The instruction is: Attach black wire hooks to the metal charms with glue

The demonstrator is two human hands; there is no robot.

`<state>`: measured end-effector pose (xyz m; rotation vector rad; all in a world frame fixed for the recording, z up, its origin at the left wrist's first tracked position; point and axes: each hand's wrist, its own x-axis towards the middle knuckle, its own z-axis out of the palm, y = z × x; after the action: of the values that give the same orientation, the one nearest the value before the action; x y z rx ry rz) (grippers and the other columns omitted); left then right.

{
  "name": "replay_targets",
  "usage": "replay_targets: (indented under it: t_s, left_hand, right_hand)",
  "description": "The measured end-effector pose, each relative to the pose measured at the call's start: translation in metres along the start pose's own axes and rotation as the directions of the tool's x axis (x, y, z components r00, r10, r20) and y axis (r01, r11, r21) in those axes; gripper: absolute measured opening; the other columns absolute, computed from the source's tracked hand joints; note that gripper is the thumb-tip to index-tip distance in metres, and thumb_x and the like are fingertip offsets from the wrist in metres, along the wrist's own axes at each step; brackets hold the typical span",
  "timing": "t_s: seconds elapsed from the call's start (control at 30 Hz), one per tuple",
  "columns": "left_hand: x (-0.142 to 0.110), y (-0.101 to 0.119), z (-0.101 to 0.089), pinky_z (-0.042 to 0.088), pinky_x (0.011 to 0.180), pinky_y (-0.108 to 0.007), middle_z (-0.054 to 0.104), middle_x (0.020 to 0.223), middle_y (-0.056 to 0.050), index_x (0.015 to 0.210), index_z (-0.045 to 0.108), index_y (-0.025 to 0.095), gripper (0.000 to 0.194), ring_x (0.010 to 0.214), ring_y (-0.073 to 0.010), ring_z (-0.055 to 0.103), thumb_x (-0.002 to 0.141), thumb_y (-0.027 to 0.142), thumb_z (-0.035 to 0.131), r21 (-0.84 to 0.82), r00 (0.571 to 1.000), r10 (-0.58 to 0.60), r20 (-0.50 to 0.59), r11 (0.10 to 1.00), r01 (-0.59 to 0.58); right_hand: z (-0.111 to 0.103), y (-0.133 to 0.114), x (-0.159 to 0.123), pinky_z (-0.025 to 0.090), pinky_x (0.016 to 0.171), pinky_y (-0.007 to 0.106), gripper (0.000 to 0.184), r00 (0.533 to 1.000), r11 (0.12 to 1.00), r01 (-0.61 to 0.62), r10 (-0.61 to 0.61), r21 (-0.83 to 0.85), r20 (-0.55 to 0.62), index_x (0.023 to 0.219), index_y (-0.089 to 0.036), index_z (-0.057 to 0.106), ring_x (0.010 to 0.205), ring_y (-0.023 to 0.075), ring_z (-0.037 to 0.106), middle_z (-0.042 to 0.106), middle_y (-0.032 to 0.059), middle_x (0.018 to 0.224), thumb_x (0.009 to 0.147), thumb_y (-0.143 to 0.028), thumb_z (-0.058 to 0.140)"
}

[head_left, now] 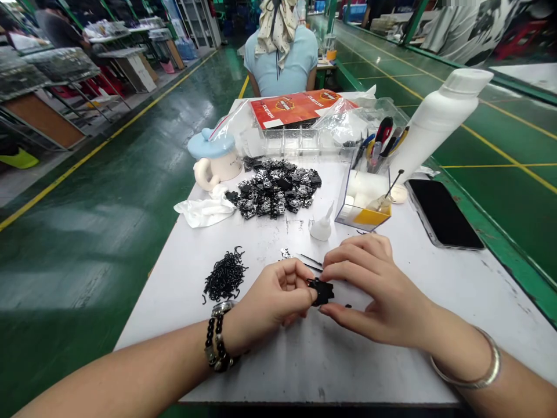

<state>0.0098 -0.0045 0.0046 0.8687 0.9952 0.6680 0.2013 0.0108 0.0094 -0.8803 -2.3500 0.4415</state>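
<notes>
Nearest, left hand (276, 299) and right hand (374, 287) both pinch a small black part (321, 291) just above the white table (435, 278) | beyond: black hooks (224, 276), tweezers (311, 259), glue bottle (322, 226), heap of black parts (276, 187), mug (215, 158), phone (444, 212) | far: seated person (282, 52), green floor (108, 191).

Both forearms are bare, with no sleeves in view. The left wrist wears a bracelet of round black beads (216, 341) beside a metal wristwatch (223, 307) with a silvery case. The right wrist carries a plain, smooth silver bangle (477, 371), open and thin.
</notes>
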Motion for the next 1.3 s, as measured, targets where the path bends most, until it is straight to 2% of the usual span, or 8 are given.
replay_targets:
  t_s: [0.37,0.8,1.03,1.17,1.3]
  left_hand:
    - [0.0004,0.0019,-0.0015,0.027,0.036,-0.013,0.052,0.051,0.005,0.083,0.050,0.016,0.022,0.035,-0.0025,0.036,0.070,0.025,0.066,0.053,1.000,-0.022,0.015,0.998,0.021]
    - [0.0009,0.0015,-0.0036,0.033,0.039,-0.015,0.055,0.055,0.005,0.086,0.052,0.016,0.025,0.036,-0.0038,0.043,0.071,0.028,0.068,0.003,0.998,-0.011,0.059,1.000,0.011]
    - [0.0003,0.0016,-0.0031,0.026,0.035,-0.014,0.049,0.051,0.007,0.083,0.054,0.015,0.024,0.036,-0.0033,0.038,0.069,0.027,0.070,-0.009,0.999,-0.009,0.032,1.000,0.009]
    - [-0.0002,0.0013,-0.0039,0.029,0.039,-0.016,0.049,0.051,0.007,0.083,0.055,0.015,0.022,0.040,-0.0035,0.038,0.069,0.024,0.069,0.028,0.999,0.032,0.032,0.999,-0.032]
    - [-0.0041,0.0004,-0.0028,0.037,0.051,-0.018,0.053,0.064,0.003,0.085,0.057,0.016,0.018,0.054,-0.0059,0.045,0.071,0.020,0.067,0.150,0.994,0.112,-0.010,0.983,-0.110]
  right_hand:
    - [0.0000,-0.0012,-0.0014,0.029,0.083,0.040,0.022,1.000,1.000,0.014,-0.014,0.003,-0.017,0.096,-0.022,0.056,0.091,0.0201,0.050,0.062,0.0029,0.094,0.077,-0.027,0.066]
    - [0.0007,-0.0015,-0.0011,0.031,0.083,0.040,0.021,0.998,1.000,0.024,-0.024,0.000,-0.059,0.095,-0.022,0.056,0.090,0.0198,0.050,0.063,0.0022,0.091,0.077,-0.026,0.066]
    - [0.0008,-0.0011,-0.0002,0.032,0.082,0.039,0.018,0.999,0.999,0.028,-0.029,-0.026,-0.039,0.094,-0.022,0.057,0.089,0.0196,0.052,0.063,0.0021,0.091,0.078,-0.028,0.064]
    - [0.0006,-0.0012,-0.0001,0.032,0.081,0.039,0.020,0.998,0.998,0.050,-0.052,-0.041,-0.047,0.095,-0.022,0.056,0.089,0.0200,0.052,0.063,0.0020,0.091,0.078,-0.028,0.064]
    - [0.0008,-0.0014,-0.0002,0.031,0.080,0.040,0.018,0.989,0.988,0.115,-0.123,-0.099,-0.079,0.094,-0.022,0.056,0.086,0.0191,0.053,0.065,0.0009,0.089,0.078,-0.026,0.065]
